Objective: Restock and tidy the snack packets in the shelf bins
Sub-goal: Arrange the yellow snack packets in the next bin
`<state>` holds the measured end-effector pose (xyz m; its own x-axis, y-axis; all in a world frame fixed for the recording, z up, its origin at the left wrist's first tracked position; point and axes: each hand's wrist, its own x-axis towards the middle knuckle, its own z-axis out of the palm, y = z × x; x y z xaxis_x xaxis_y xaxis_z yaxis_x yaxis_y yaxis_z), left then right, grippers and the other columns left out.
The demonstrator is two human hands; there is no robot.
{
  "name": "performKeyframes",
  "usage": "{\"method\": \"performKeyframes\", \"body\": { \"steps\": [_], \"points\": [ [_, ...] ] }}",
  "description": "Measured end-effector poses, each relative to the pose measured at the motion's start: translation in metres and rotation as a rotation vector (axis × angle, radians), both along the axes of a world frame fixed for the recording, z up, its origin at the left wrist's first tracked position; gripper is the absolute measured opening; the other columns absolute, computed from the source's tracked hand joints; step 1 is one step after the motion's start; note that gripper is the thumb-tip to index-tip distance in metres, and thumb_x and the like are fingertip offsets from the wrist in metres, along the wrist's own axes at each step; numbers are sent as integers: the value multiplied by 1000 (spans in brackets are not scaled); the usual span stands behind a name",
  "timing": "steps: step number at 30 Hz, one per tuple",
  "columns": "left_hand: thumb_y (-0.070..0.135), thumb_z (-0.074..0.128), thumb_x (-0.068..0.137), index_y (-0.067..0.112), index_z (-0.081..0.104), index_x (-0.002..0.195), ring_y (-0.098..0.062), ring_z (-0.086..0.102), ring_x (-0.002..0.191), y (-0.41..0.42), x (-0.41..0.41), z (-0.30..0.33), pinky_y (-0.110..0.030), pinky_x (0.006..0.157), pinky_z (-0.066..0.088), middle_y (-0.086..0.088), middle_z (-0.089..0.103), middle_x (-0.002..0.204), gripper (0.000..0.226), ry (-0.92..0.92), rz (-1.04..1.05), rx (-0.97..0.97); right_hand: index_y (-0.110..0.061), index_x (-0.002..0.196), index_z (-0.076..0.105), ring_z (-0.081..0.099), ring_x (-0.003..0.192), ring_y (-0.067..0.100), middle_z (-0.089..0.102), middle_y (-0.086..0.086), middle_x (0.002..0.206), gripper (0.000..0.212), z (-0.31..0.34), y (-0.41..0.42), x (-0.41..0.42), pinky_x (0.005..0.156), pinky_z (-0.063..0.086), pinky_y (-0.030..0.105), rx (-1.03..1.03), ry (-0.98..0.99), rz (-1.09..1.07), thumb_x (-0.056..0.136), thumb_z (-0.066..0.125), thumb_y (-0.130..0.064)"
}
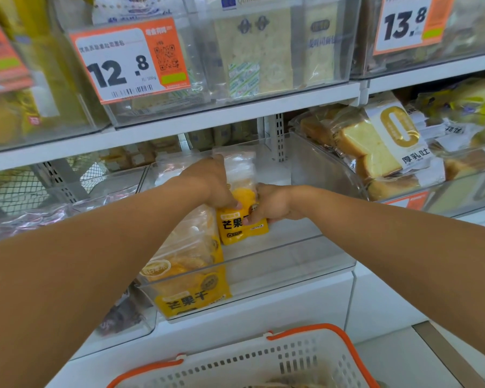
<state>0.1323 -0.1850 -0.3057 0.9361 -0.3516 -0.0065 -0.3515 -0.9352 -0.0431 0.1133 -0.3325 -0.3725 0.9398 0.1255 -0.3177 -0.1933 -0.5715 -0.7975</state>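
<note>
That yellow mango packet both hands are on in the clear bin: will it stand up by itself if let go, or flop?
The mango packet looks like a soft film pouch, so probably floppy and light. With the left hand and right hand both gripping it, it may tip. The glossy film could slip.

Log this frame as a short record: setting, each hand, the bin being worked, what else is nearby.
setting: shop shelving with clear plastic bins
left hand: grips the upper part of a yellow mango packet
right hand: pinches the same packet lower down
worked bin: clear, one more mango packet at its front left, right part bare
neighbour bin: bread packs to the right
price tag: 12.8, shelf above
basket: white with orange rim, below
</note>
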Motion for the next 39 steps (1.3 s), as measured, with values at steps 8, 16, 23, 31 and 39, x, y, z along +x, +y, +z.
{"method": "performKeyframes", "body": {
  "steps": [8,16,23,31,39],
  "points": [
    [54,72,82,3,14,153,-31,41,136,-2,-1,0,-37,105,43,-15,30,155,106,15,-2,36,-12,132,40,62,102,23,59,4,119,62,7,-2,-13,92,54,42,179,50,50,83,70,14],
    [40,95,56,8,17,152,-30,42,135,-6,-4,6,-37,105,45,-12,34,153,128,47,-10,122,-6,146,19,54,102,21,52,9,131,118,5,13,-8,69,53,28,-300,-124,28,59,97,-18],
    [19,99,49,14,32,149,-32,47,130,-7,0,1,-36,101,48,-13,41,145,119,-64,-31,57,-8,130,32,66,92,28,51,8,114,110,4,14,-6,48,53,30,-353,-239,-108,48,102,-25],
    [14,91,62,13,51,127,-32,57,107,-4,-6,5,-36,78,49,-12,53,122,77,-290,-212,110,-10,128,35,60,107,28,51,4,101,101,-6,8,-2,72,44,32,-427,-374,-210,54,98,-39],
    [51,84,69,21,0,157,-32,19,149,-1,2,8,-45,116,31,-10,5,165,125,5,-142,44,-19,151,38,50,126,31,43,10,143,75,-25,-1,9,105,44,39,-571,-94,70,92,55,-62]
  ]
}}
